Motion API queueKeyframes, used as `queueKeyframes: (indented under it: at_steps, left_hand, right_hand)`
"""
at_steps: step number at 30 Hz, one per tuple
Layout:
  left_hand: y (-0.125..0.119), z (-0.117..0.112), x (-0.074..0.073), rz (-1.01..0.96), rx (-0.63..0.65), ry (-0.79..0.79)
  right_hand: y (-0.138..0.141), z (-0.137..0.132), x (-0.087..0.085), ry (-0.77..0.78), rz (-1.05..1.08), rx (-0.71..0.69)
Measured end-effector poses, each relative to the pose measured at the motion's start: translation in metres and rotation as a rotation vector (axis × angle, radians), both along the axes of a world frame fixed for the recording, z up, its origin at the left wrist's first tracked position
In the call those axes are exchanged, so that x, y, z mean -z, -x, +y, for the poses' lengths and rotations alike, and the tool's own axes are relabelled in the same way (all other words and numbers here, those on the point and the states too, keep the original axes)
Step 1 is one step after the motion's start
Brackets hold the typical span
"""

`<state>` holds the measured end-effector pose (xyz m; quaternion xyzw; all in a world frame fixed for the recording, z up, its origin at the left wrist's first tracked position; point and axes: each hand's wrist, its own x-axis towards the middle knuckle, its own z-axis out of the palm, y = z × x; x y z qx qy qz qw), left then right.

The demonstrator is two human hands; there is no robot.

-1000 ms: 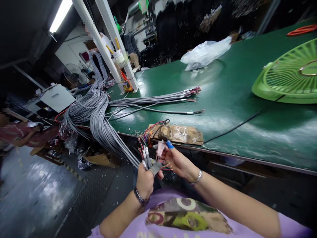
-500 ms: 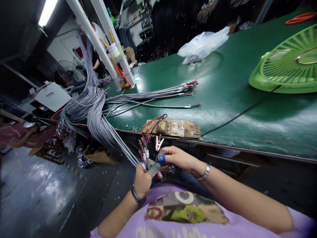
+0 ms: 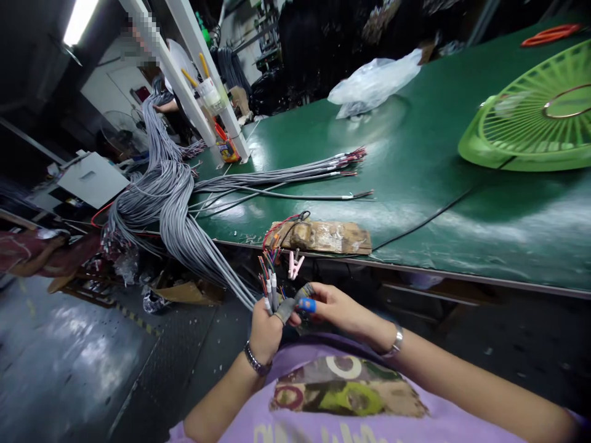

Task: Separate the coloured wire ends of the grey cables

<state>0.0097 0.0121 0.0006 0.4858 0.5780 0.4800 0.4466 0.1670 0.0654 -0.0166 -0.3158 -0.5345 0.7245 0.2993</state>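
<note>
Evidently close handwork, on the near side of the wooden block (image 3: 341, 237) that lies along the counter's (image 3: 415, 191) edge. Left hand (image 3: 266, 332), below and left of the block: fingers closed around a few grey cables (image 3: 274, 289), white collars and bared coloured strands standing up past the fist. Right hand (image 3: 335, 304), below the block: fingers bent in towards the left thumb, blue wrap on one, grey on another; cannot tell whether they pinch a strand or only touch. To do it well, I'd judge: a firm left grip just under the collars, so nothing rolls, and a light right pinch, since thin bared wires would likely bend or splay under a hard tug. Left of the block the long cable run (image 3: 180, 209) spills off the counter; its weight could drag on the fist, so some slack would help. Hard to make out: whatever lies between the two thumbs, masked by the wraps; what supports the pink clip (image 3: 295, 264) just below the block; where the coloured wires at the block's left end stop and the held ends begin. Far right of the block, the green fan (image 3: 526, 129) is cut off; beyond it to the left, a post (image 3: 198, 74) partly hides a co-worker.
</note>
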Motion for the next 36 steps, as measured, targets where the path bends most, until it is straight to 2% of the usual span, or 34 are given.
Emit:
queueKeyframes:
  at_steps: [2, 6, 8, 12, 15, 18, 24, 31, 36]
  left_hand:
    - [0.000, 0.000, 0.000, 0.002, 0.011, -0.014]
    - [0.005, -0.001, -0.008, 0.041, 0.204, 0.004]
    - [0.008, -0.002, -0.010, 0.049, 0.252, 0.009]
    - [0.006, -0.005, -0.007, 0.027, 0.136, -0.049]
    - [0.003, -0.005, -0.002, -0.006, 0.015, -0.076]
    - [0.001, -0.003, 0.001, -0.054, -0.047, -0.084]
    - [0.001, -0.001, 0.001, -0.081, -0.067, -0.094]
    - [0.002, -0.002, 0.004, -0.009, -0.013, -0.080]
    - [0.000, -0.004, 0.004, 0.018, -0.053, -0.083]
  right_hand:
    - [0.003, -0.004, 0.000, -0.017, 0.034, 0.026]
    - [0.011, -0.005, -0.010, -0.008, 0.107, -0.005]
    - [0.014, -0.003, -0.015, 0.003, 0.114, -0.021]
    - [0.017, 0.001, -0.019, 0.003, 0.106, -0.038]
    - [0.016, 0.002, -0.016, -0.011, 0.148, -0.082]
    - [0.015, 0.001, -0.013, -0.002, 0.182, -0.081]
    - [0.015, 0.003, -0.013, 0.034, 0.102, -0.022]
    - [0.021, 0.005, -0.019, 0.013, 0.140, -0.101]
    - [0.025, 0.000, -0.012, 0.040, 0.153, -0.028]
